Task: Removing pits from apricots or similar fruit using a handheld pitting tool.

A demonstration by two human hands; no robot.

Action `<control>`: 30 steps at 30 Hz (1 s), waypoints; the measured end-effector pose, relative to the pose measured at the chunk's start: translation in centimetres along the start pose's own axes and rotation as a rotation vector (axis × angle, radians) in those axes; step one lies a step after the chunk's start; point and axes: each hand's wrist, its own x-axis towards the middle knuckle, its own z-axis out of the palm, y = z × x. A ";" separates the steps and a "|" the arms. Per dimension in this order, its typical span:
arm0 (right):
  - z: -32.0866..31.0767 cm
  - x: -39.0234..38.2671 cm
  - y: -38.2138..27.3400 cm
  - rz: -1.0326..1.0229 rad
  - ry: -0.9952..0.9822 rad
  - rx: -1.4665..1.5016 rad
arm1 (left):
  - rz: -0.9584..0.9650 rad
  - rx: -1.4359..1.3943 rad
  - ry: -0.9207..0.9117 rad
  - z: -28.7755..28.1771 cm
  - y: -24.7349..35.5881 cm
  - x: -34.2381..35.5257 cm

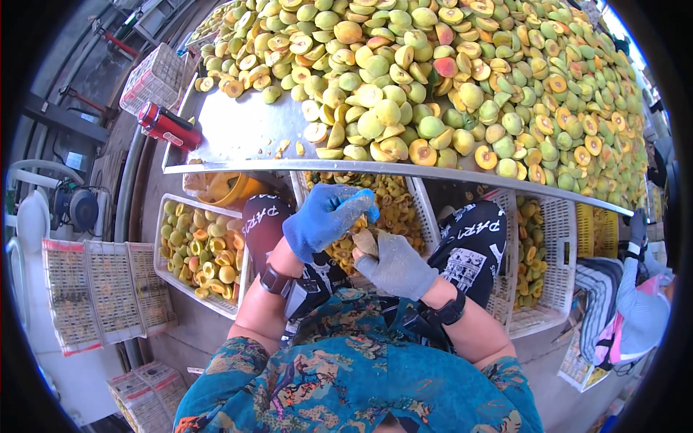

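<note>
Fruit (433, 79), halved and whole, green, yellow and orange with some red blush, lies heaped over a metal table (245, 130) well beyond both hands and spreads far to their right. The table's near edge runs just beyond the fingertips. Below that edge, white slotted plastic crates stand on the floor: the left crate (198, 249), to the left of the left hand, holds whole and halved fruit; the middle crate (426, 213), directly under and beyond both hands, holds orange fruit pieces; the right crate (556, 252), well to the right of the right hand, holds more fruit. Flat stacked trays (101, 292) lie far to the left of the hands. A red cylindrical bottle (170, 126) lies on the table's left end, beyond and left of the left hand. The left hand (325, 220), in a blue glove, is curled, fingers bent down over the top of a fruit half (366, 242). The right hand (393, 267), in a grey glove, is closed loosely around the same fruit half from below. The fruit half, pale tan on its visible face, sits between the two gloves, touching both, above the middle crate. Each wrist bears a dark band. A second person's sleeve (639, 310) shows far to the right of the right hand
</note>
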 end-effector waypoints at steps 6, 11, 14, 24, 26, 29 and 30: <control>0.3 1.2 1.5 0.025 -0.062 0.361 | 0.112 -0.445 0.349 2.4 -1.1 1.4; -0.2 2.1 3.3 0.228 -0.357 0.713 | 0.021 -0.311 -0.028 -0.1 -2.9 2.5; 0.3 2.7 3.8 0.182 -0.239 0.590 | 0.038 -0.458 -0.025 0.4 -3.7 3.4; 0.6 3.6 5.2 0.097 -0.045 0.527 | -0.205 -0.335 0.093 1.7 -4.4 5.5; -0.1 3.6 5.7 0.167 -0.170 0.654 | -0.247 -0.349 0.080 1.9 -4.3 5.8; -0.4 3.6 6.0 0.265 -0.339 0.899 | -0.287 -0.415 0.065 2.0 -4.0 6.0; -0.4 3.6 6.2 0.303 -0.367 0.990 | -0.274 -0.475 0.048 2.0 -3.9 6.1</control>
